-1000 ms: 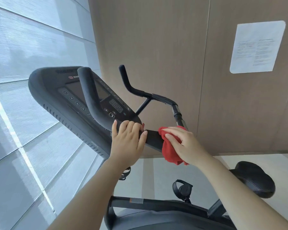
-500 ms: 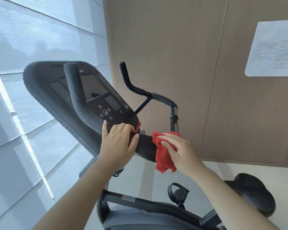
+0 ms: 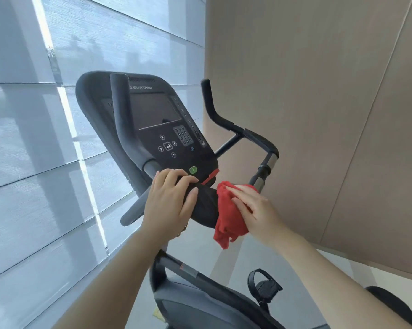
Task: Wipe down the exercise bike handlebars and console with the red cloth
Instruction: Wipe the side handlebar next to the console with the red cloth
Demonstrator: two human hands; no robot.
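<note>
A person is standing over a Star Trac exercise bike, seen from a head-worn camera looking down at both bare arms. The left hand (image 3: 169, 205) is gripping the padded centre of the black handlebars (image 3: 203, 203), just below the console (image 3: 157, 115), with its fingers curling over the top of the pad and the thumb lying along the near face. The right hand (image 3: 254, 207) is lying almost flat, fingers nearly straight, pressing the red cloth (image 3: 226, 219) against the same pad just to the right. The cloth is bunching under the palm and its loose end is hanging below the bar. The wiping appears to be at the middle of the bars, with the two upright horns and the console face probably still to do. Because the cloth is being pressed and not pinched, a quick stroke could be letting it slide off and drop toward the pedal (image 3: 264, 286) and floor. The left fingertips are sitting close to the green button (image 3: 193, 170), so a shift of grip, or a swipe across the keypad (image 3: 183, 136), could be pressing controls by accident. The patch under the left hand risks being missed.
</note>
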